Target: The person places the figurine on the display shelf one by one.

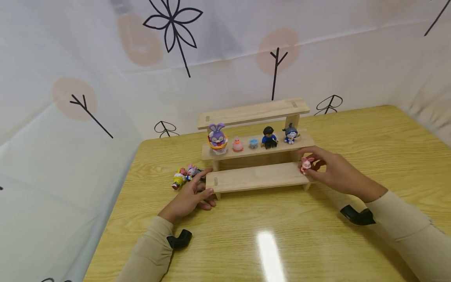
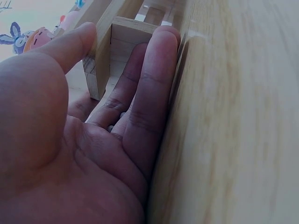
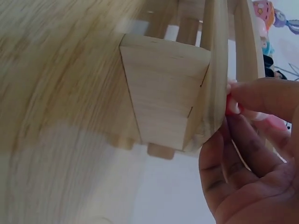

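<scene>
My right hand [image 1: 329, 168] pinches a small pink piglet figurine [image 1: 305, 166] at the right end of the lowest tier of a wooden step shelf [image 1: 257, 177]. In the right wrist view, the fingers [image 3: 261, 91] hide most of the figurine; whether its base touches the board cannot be told. At the shelf's left end, my left hand [image 1: 190, 196] holds the lowest board's corner. In the left wrist view the thumb [image 2: 77, 44] lies against the board's end, while other fingers [image 2: 152, 84] reach below it, fairly straight, near the tabletop.
On the middle tier stand a purple rabbit figurine [image 1: 217, 139], a pink duck [image 1: 237, 145], a small blue figurine [image 1: 253, 143], a black-haired figure [image 1: 269, 138] and a blue-and-white figurine [image 1: 291, 134]. More figurines [image 1: 179, 179] lie left of the shelf on the wooden table [image 1: 225, 243].
</scene>
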{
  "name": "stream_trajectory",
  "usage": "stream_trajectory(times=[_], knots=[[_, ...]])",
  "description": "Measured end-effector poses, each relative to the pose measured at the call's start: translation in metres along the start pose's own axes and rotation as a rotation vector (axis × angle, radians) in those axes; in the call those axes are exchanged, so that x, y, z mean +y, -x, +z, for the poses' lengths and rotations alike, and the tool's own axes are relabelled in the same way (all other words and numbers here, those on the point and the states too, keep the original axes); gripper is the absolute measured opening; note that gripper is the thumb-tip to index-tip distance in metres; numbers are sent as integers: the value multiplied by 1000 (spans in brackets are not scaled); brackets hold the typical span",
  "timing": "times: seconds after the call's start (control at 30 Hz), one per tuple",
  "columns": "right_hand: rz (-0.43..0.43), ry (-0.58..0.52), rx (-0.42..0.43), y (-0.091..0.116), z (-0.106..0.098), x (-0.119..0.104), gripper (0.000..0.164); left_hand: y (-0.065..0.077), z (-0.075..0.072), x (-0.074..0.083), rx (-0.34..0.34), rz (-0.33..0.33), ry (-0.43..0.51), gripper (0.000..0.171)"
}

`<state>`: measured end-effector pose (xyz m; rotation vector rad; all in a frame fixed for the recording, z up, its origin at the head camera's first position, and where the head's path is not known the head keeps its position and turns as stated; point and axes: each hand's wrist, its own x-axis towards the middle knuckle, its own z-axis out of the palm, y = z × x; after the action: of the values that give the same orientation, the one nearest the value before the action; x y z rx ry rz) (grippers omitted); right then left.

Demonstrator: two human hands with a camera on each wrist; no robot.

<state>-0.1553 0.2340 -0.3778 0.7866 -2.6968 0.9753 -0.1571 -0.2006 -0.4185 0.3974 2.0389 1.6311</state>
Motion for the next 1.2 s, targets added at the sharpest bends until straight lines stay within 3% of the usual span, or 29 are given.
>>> stream_trajectory(times=[0.5,0.6,0.73,0.83,0.97,1.07,1.2], knots=[[-1,-64,11,7,-7,10,37,-1,0,-3,-5,7,4,66],[67,-73,57,9,-10,13,28,-1,0,-3,-1,7,7,66],[223,-104,97,11,-14,17,18,0,0,-3,7,-1,9,66],[339,-192,32,11,-15,24,26,0,0,-2,7,-6,9,66],[451,-359,-148,10,-12,34,41,0,0,-2,6,-3,11,66],[521,-495,-269,9,-8,39,48,0,0,-1,9,-2,10,66],[575,-621,-356,10,-4,43,51,0,0,0,8,-3,11,67]])
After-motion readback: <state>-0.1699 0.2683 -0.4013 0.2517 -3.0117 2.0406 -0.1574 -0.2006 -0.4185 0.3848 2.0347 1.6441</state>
